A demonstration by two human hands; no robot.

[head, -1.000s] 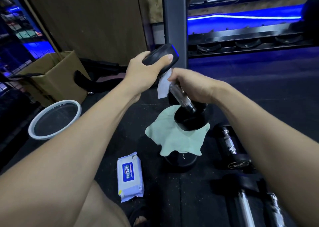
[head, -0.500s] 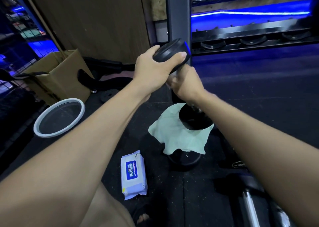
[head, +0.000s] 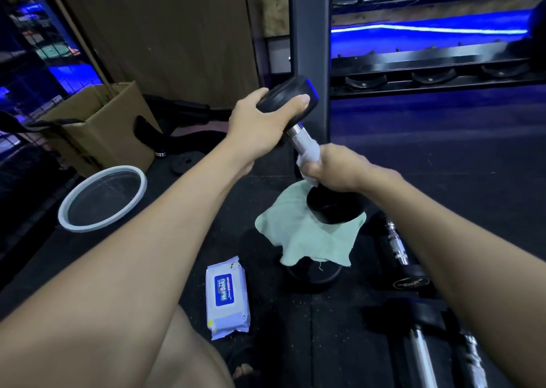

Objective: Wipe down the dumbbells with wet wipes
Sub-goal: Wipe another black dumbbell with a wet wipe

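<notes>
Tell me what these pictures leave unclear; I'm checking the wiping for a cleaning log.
- Head view: the right hand covers most of the wet wipe and the dumbbell handle beneath.
- Green cloth hides the object under it.
- Floor dumbbells: dark; lower ones cut off.

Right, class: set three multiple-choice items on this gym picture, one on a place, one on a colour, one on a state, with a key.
1. Where does the pack of wet wipes lie?
A. In the cardboard box
B. On the floor, left of the green cloth
C. On the rack

2. What colour is the cloth under the held dumbbell?
A. Pale green
B. Red
C. Yellow

3. What is the right hand doing?
A. Hanging idle
B. Opening the pack
C. Gripping a white wipe round the dumbbell's handle

Key: 1 B, the pack lies flat on the dark floor; 2 A, the cloth is pale green; 3 C, the fingers curl round wipe and handle while the left hand holds the top head.
</notes>
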